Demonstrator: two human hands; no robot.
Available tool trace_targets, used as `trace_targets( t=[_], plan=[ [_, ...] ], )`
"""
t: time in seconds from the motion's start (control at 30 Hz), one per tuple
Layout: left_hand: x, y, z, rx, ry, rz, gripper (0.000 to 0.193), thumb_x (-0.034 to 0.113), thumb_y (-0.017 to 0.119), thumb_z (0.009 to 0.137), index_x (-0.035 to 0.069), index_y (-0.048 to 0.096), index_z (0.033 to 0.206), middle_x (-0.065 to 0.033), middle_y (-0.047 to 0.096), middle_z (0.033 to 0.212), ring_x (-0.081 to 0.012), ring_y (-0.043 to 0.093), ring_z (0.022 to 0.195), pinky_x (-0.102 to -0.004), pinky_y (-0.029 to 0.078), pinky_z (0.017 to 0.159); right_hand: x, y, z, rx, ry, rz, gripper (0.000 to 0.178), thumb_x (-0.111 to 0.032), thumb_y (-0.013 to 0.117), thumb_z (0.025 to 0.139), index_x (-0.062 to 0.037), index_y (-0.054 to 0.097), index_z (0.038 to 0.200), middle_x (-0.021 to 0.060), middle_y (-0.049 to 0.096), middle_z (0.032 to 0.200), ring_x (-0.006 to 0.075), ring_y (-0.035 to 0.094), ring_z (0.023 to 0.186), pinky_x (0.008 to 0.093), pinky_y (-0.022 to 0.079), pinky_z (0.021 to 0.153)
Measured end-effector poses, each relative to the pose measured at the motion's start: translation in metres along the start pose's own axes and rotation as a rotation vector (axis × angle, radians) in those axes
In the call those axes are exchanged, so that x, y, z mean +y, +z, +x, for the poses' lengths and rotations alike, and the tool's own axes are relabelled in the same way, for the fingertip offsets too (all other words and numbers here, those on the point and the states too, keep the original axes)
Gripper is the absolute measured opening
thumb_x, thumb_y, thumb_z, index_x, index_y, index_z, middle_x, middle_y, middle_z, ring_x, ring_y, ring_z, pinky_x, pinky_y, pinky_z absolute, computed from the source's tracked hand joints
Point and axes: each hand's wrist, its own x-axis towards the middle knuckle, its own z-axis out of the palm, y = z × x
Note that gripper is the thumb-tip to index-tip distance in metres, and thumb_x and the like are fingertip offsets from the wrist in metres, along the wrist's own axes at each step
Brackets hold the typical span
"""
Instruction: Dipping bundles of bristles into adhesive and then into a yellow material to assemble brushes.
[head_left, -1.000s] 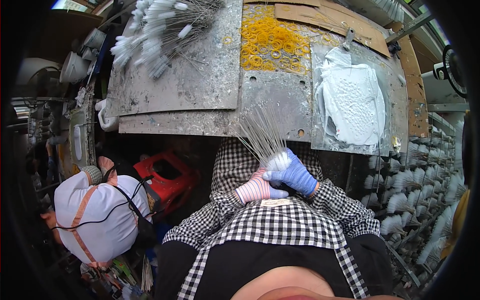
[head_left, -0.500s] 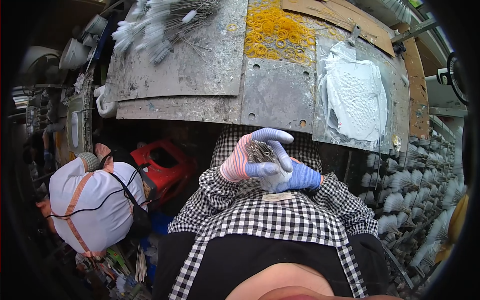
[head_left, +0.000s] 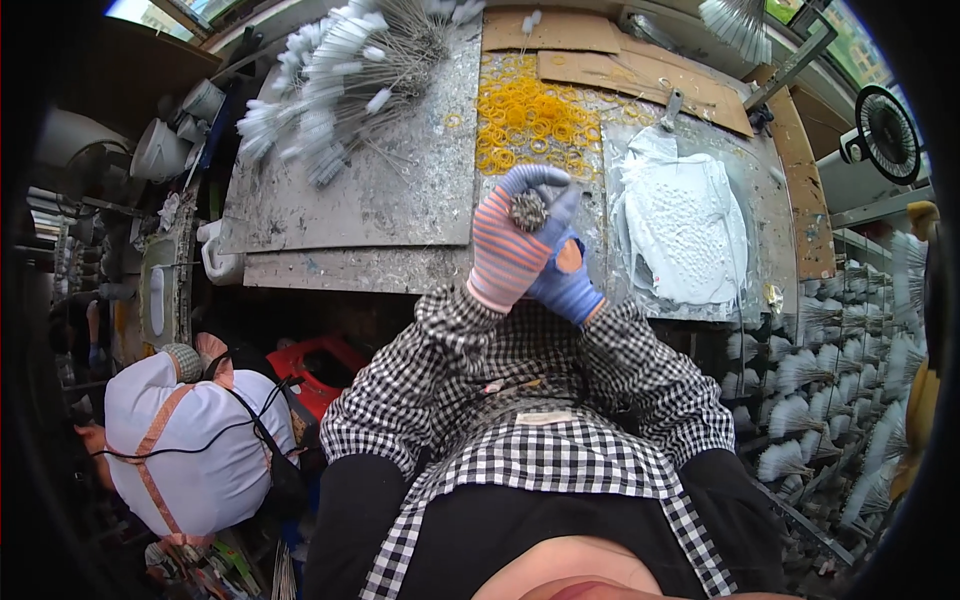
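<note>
My left hand (head_left: 508,248), in a pink and blue striped glove, is closed round a bundle of thin-stemmed brushes. The packed wire ends (head_left: 528,211) of the bundle face up between its thumb and fingers. The bristle end is hidden below. Against the underside of that hand lies my right hand (head_left: 567,285), in a blue glove with an opening that bares some skin. Its fingers are mostly hidden behind the left hand, so its grip cannot be seen. Both hands are over the front edge of the worktable (head_left: 360,268), near a pile of yellow rubber bands (head_left: 530,118).
Loose white-bristled brushes (head_left: 325,125) are heaped at the back left. A slab of white paste (head_left: 685,225) lies right, with a scraper (head_left: 672,108) behind it. Racked brushes (head_left: 800,370) and a small fan (head_left: 888,135) stand right. A person (head_left: 195,440) bends at left beside a red stool (head_left: 318,370).
Both hands have moved up and away from my lap to the table edge with the bundle. Its wire ends now point up toward me, and its white bristles have gone out of sight.
</note>
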Motion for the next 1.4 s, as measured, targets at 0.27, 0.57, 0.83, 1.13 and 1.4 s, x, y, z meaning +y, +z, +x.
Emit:
trace_targets(
  t=[0.27, 0.57, 0.83, 1.13, 1.4],
  plan=[
    [0.014, -0.001, 0.005, -0.037, 0.001, -0.081, 0.013, 0.009, 0.077, 0.089, 0.001, 0.072, 0.098, -0.0031, 0.072, 0.087, -0.0071, 0.065, 0.081, -0.0252, 0.053, 0.075, 0.001, -0.009, 0.007, 0.092, -0.101, -0.16, 0.075, -0.033, 0.084, 0.071, -0.0023, 0.05, 0.131, 0.0171, 0.059, 0.121, 0.0354, 0.057, 0.114, 0.0435, 0.045, 0.1],
    [-0.011, 0.004, 0.014, -0.172, -0.132, -0.114, 0.013, 0.012, 0.076, 0.09, 0.001, 0.073, 0.097, -0.0036, 0.072, 0.079, -0.0055, 0.063, 0.073, -0.0249, 0.053, 0.068, -0.089, -0.125, 0.055, -0.003, -0.397, -0.591, 0.063, 0.002, 0.062, 0.075, -0.0024, 0.054, 0.137, 0.0225, 0.056, 0.134, 0.0386, 0.053, 0.127, 0.0433, 0.043, 0.111],
    [-0.135, 0.001, -0.028, -0.524, 0.496, 1.287, 0.067, 0.043, 0.046, 0.104, 0.007, 0.022, 0.156, -0.0127, 0.022, 0.163, -0.0224, 0.023, 0.151, -0.0337, 0.017, 0.123, -0.121, -0.041, 0.113, -0.469, -0.44, -0.695, 0.07, -0.058, 0.058, 0.093, -0.0087, 0.051, 0.142, 0.0171, 0.058, 0.136, 0.0347, 0.053, 0.129, 0.0455, 0.041, 0.111],
    [-0.115, 0.014, 0.019, -0.6, 0.262, 0.668, 0.064, 0.039, 0.047, 0.104, 0.006, 0.026, 0.155, -0.0128, 0.029, 0.16, -0.0224, 0.029, 0.148, -0.0343, 0.023, 0.121, -0.124, -0.031, 0.141, -0.532, -0.645, -0.64, 0.071, -0.061, 0.061, 0.091, -0.0138, 0.053, 0.143, 0.0207, 0.058, 0.135, 0.0387, 0.053, 0.127, 0.0479, 0.045, 0.108],
    [-0.026, -0.001, 0.005, -0.467, 0.05, 0.044, 0.055, 0.025, 0.056, 0.101, 0.004, 0.038, 0.148, -0.0121, 0.046, 0.149, -0.0217, 0.048, 0.136, -0.0338, 0.042, 0.111, -0.122, -0.055, 0.119, -0.56, -0.108, 0.293, 0.082, -0.053, 0.073, 0.086, -0.0134, 0.043, 0.151, 0.0187, 0.05, 0.147, 0.0308, 0.048, 0.137, 0.0484, 0.041, 0.113]
  ],
)
